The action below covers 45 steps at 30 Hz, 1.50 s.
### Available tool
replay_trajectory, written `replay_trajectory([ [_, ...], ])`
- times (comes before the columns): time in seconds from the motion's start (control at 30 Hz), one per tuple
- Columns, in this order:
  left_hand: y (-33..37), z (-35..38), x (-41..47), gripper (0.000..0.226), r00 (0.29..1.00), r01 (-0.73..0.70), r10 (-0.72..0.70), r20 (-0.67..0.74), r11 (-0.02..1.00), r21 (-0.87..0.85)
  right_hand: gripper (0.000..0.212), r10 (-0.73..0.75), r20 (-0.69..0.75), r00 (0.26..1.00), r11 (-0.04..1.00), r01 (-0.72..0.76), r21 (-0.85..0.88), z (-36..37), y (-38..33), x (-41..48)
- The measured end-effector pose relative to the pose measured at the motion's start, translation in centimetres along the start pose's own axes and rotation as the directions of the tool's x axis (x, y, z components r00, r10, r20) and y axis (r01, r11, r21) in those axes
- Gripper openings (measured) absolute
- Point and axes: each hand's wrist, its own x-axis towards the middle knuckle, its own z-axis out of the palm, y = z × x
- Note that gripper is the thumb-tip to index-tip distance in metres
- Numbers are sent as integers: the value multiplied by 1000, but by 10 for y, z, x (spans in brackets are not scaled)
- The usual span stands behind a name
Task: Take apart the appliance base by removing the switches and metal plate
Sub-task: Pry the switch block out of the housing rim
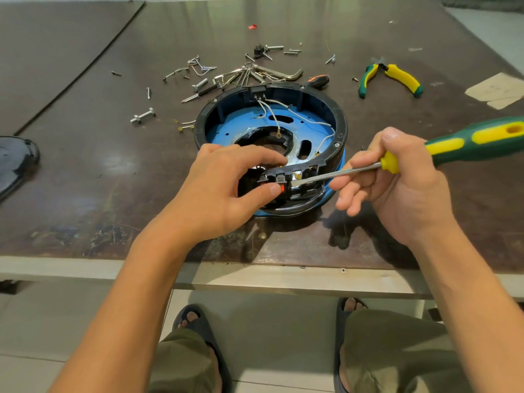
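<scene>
While screws [200, 68] are lying loose on the table [85, 171], my left grip [224, 191] is pinching the unfreed switch [281, 188], my right grip [402, 188] clasping the screwdriver [467, 143]; the plate [241, 120] is awaiting removal.

Your screwdriver [453, 148] runs off the right edge of the frame, your left hand [224, 191] covers most of the red switch [281, 188] (only a sliver shows by the thumb), and the dark object [14, 163] at the left edge is cut off beyond telling.

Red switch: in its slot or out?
In. The red switch sits in the black rim, left hand pressing it, screwdriver tip beside it.
</scene>
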Motion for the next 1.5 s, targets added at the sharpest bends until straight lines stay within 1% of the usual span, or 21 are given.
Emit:
replay_trajectory([
  [0.13,0,0,-1,40,1000,3,-3,0,1000,3,60,109,-80,991,993,-106,43,-2,1,5],
  [0.2,0,0,-1,40,1000,7,-7,10,1000,4,63,178,-124,976,982,-169,79,-2,3,7],
  [0.27,0,-1,0,39,1000,12,-12,14,1000,0,64,207,-150,967,976,-193,100,-2,6,10],
  [0.33,1,-1,0,38,1000,14,-14,12,1000,0,62,158,-134,978,985,-148,86,-4,7,10],
  [0.43,2,-1,-1,37,1000,10,-10,15,1000,0,48,-6,-7,1000,1000,7,11,-7,3,4],
  [0.53,3,-3,0,39,1000,4,-4,22,1000,-8,36,-163,150,975,978,180,-105,-10,1,-5],
  [0.6,3,-3,0,40,1000,-2,2,23,1000,-10,34,-185,174,967,968,209,-136,-8,1,-8],
  [0.67,4,-2,0,40,1000,-9,10,24,1000,-9,36,-155,126,980,978,170,-117,-4,1,-7],
  [0.77,3,0,0,39,1000,-18,17,17,1000,15,42,-45,6,999,997,45,-56,0,1,-2],
  [0.83,0,1,0,38,1000,-15,15,7,1000,23,45,31,-46,998,999,-31,-11,0,1,1],
  [0.97,-1,1,0,40,1000,-7,7,-3,1000,21,61,158,-95,983,985,-150,85,-5,6,4],
  [1.07,3,0,0,40,1000,2,-2,0,1000,14,60,249,-103,963,963,-234,135,-9,8,7],
  [1.13,4,-1,0,40,1000,4,-4,1,1000,3,56,270,-116,956,957,-253,142,-10,10,9],
  [1.2,4,-1,0,40,1000,0,0,-1,1000,0,50,188,-100,977,978,-178,106,-11,11,9],
  [1.27,3,1,0,39,1000,0,0,-8,1000,-1,44,21,-9,1000,999,-20,30,-13,10,5],
  [1.33,1,1,-1,38,1000,3,-3,-17,1000,1,38,-149,129,980,984,160,-78,-12,9,-1],
  [1.37,0,1,0,38,1000,6,-6,-18,1000,0,37,-197,179,964,968,221,-123,-12,10,-4],
  [1.43,-1,1,0,38,1000,5,-5,-14,1000,5,36,-229,200,953,949,264,-174,-10,12,-8],
  [1.5,-1,2,0,37,1000,-1,1,-9,1000,17,35,-197,149,969,963,220,-156,-6,12,-8],
])
